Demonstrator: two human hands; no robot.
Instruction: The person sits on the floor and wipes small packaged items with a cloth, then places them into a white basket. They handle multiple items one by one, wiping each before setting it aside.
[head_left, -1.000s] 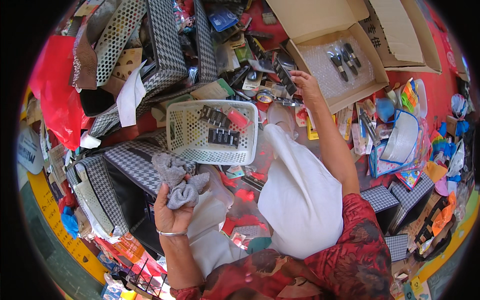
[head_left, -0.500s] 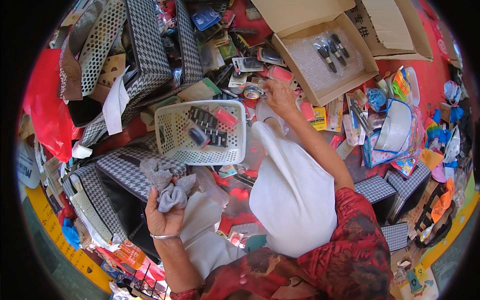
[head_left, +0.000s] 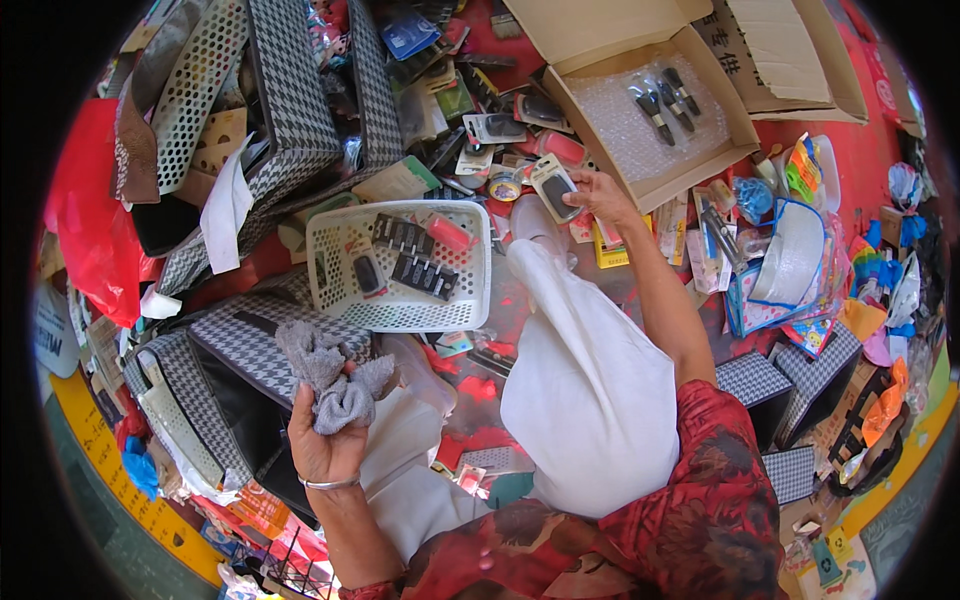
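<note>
My right hand [head_left: 606, 200] pinches the edge of a blister pack [head_left: 553, 188] with a dark oval item on a pale card, held over the pile. In my left hand [head_left: 325, 445] is a bunched grey cloth [head_left: 338, 388], gripped between thumb and fingers. Left of my right hand, a white perforated plastic basket [head_left: 345, 315] holds a dark blister pack [head_left: 368, 272], a pink packaged item [head_left: 450, 233] and two black strips [head_left: 424, 276] with small pale labels. Beside the raised pack lie a pink blister pack [head_left: 562, 149] and a roll of tape [head_left: 503, 187].
An open cardboard box [head_left: 615, 130] with bubble wrap and black-handled brushes [head_left: 655, 115] stands at the far right. Houndstooth-patterned organizers [head_left: 295, 80] rise at the far left. Bagged goods and a blue-edged clear pouch [head_left: 787, 255] crowd the right side.
My right hand has lifted a blister pack from the pile and drawn it nearer, to the right. The dark pack, blurred above the basket before, now rests in it. My left hand keeps the cloth.
</note>
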